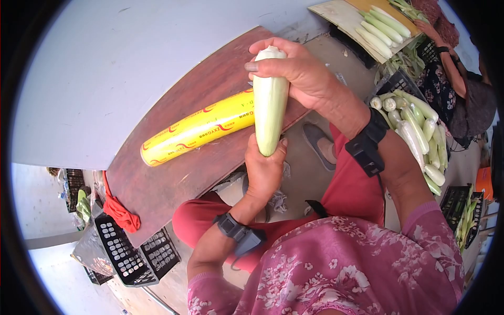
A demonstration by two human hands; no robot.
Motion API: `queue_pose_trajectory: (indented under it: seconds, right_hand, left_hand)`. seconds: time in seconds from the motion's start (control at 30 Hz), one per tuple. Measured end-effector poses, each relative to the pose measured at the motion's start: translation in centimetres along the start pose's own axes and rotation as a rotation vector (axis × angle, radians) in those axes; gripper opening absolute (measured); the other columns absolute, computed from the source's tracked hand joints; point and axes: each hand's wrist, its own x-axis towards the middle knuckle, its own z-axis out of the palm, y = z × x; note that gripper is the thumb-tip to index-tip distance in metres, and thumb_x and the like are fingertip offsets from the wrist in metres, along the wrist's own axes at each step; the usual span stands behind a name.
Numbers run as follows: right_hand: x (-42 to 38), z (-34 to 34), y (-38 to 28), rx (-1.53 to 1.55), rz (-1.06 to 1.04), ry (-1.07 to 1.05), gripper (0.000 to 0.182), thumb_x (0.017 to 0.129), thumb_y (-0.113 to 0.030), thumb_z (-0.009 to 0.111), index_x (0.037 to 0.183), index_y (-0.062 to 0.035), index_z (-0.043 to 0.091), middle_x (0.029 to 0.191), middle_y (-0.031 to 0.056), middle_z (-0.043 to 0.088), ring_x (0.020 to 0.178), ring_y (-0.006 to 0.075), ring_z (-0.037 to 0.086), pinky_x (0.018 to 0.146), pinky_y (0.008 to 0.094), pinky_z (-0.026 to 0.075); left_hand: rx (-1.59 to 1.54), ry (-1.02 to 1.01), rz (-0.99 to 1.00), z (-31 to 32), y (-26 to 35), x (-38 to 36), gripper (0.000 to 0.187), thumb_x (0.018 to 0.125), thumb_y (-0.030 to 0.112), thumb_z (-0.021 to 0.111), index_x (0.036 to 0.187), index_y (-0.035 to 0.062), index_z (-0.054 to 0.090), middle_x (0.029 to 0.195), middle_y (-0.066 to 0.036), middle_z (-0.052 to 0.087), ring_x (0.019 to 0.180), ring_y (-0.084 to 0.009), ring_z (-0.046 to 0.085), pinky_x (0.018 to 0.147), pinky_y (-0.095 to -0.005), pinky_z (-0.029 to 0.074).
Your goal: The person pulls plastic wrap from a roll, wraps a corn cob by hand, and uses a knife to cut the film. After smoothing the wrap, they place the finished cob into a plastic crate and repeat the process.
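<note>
An ear of corn [271,113] in its smooth pale-green husk stands nearly upright between my two hands, over the near side of the table. My right hand [296,71] grips its cut stem end at the top, thumb in front and fingers wrapped behind. Below, the tapered tip rests in the closed fingers of my left hand [264,168]. Behind the corn lies a yellow roll of cling film [199,128] with red printing, its right end hidden by the corn.
The dark red table [173,181] stands against a white wall. A red cloth [122,211] hangs at its left corner, near black crates [118,249]. At right, a crate holds piled corn ears [412,123]. A co-worker's hand [429,30] is near a board [344,21] with several ears.
</note>
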Motion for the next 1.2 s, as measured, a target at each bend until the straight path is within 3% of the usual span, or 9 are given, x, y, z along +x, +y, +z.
queue_pose_trajectory:
  seconds: [0.13, 0.23, 0.33, 0.47, 0.57, 0.77, 0.9, 1.07, 1.2]
  right_hand:
    - [0.0, -0.2, 0.6, -0.039, -0.015, 0.078, 0.042, 0.08, -0.006, 0.072, 0.116, 0.0001, 0.052, 0.099, 0.0104, 0.064, 0.092, 0.0206, 0.064, 0.081, 0.0338, 0.054]
    - [0.5, -1.1, 0.1, -0.095, -0.107, 0.119, 0.04, 0.081, -0.008, 0.073, 0.115, 0.0012, 0.052, 0.099, 0.0105, 0.064, 0.092, 0.0215, 0.065, 0.08, 0.0344, 0.055]
    - [2.0, -4.5, -2.5, -0.01, -0.199, 0.095, 0.034, 0.084, -0.007, 0.071, 0.112, 0.0028, 0.054, 0.101, 0.0113, 0.062, 0.093, 0.0242, 0.065, 0.081, 0.0363, 0.056]
    - [1.7, -7.5, -1.4, 0.009, -0.147, 0.24, 0.035, 0.084, -0.006, 0.071, 0.113, 0.0017, 0.054, 0.101, 0.0123, 0.062, 0.093, 0.0243, 0.065, 0.082, 0.0367, 0.056]
    - [0.3, -4.1, -1.8, -0.083, -0.118, 0.239, 0.039, 0.083, -0.007, 0.072, 0.115, 0.0009, 0.052, 0.101, 0.012, 0.062, 0.093, 0.0238, 0.065, 0.081, 0.0367, 0.056]
    - [0.0, -2.1, 0.0, -0.062, -0.04, 0.167, 0.052, 0.079, -0.012, 0.078, 0.118, 0.0022, 0.047, 0.099, 0.0115, 0.058, 0.087, 0.0204, 0.063, 0.076, 0.0334, 0.055]
    - [0.1, -0.6, 1.3, -0.074, -0.001, 0.175, 0.062, 0.076, -0.015, 0.082, 0.121, 0.005, 0.044, 0.101, 0.012, 0.055, 0.088, 0.0187, 0.06, 0.073, 0.0323, 0.054]
    - [0.3, -0.6, 1.8, -0.1, 0.025, 0.146, 0.062, 0.077, -0.021, 0.081, 0.12, 0.0072, 0.046, 0.103, 0.0137, 0.055, 0.093, 0.0202, 0.058, 0.078, 0.0336, 0.052]
    - [0.1, -0.7, 1.7, 0.006, 0.094, 0.087, 0.061, 0.084, -0.034, 0.075, 0.121, 0.005, 0.047, 0.107, 0.0135, 0.057, 0.098, 0.021, 0.058, 0.084, 0.0361, 0.051]
  left_hand:
    - [-0.129, -0.084, -0.254, -0.1, -0.6, 0.4, 0.022, 0.085, 0.008, 0.069, 0.097, -0.0028, 0.056, 0.081, -0.003, 0.06, 0.072, -0.0113, 0.053, 0.066, -0.0272, 0.047]
    - [-0.149, -0.112, -0.263, -0.2, -1.5, 0.2, 0.013, 0.088, 0.009, 0.068, 0.092, 0.0029, 0.058, 0.069, 0.005, 0.053, 0.06, -0.0023, 0.044, 0.054, -0.0192, 0.035]
    - [-0.151, -0.264, -0.402, -0.8, -5.0, -1.3, 0.008, 0.088, 0.005, 0.064, 0.089, 0.0023, 0.057, 0.074, 0.001, 0.056, 0.065, -0.0058, 0.049, 0.058, -0.0227, 0.042]
    - [0.049, -0.215, -0.185, -2.2, -5.0, -0.5, 0.007, 0.092, 0.009, 0.061, 0.089, 0.0046, 0.056, 0.073, 0.003, 0.055, 0.062, -0.0054, 0.05, 0.056, -0.0216, 0.041]
    - [-0.128, -0.113, -0.354, -4.3, -2.1, 1.5, 0.02, 0.098, 0.024, 0.055, 0.104, 0.005, 0.057, 0.092, -0.004, 0.06, 0.072, -0.0099, 0.056, 0.063, -0.0249, 0.046]
    - [-0.452, -0.205, -0.2, -3.1, 1.6, 3.2, 0.066, 0.097, 0.054, 0.047, 0.133, -0.0008, 0.042, 0.119, -0.013, 0.055, 0.105, -0.0182, 0.057, 0.088, -0.0336, 0.048]
    - [-0.391, -0.388, -0.084, -2.0, 2.6, 3.0, 0.077, 0.092, 0.062, 0.049, 0.135, -0.0008, 0.036, 0.115, -0.013, 0.056, 0.098, -0.0191, 0.061, 0.078, -0.0309, 0.052]
    - [-0.162, -0.236, -0.09, -0.4, 2.5, 3.0, 0.061, 0.078, 0.014, 0.081, 0.124, 0.0042, 0.042, 0.081, -0.002, 0.058, 0.055, -0.0089, 0.051, 0.047, -0.0223, 0.043]
    - [-0.363, -0.289, -0.25, -1.2, 3.0, 3.0, 0.052, 0.08, 0.012, 0.077, 0.119, 0.0032, 0.044, 0.077, -0.003, 0.056, 0.051, -0.0098, 0.05, 0.044, -0.0235, 0.041]
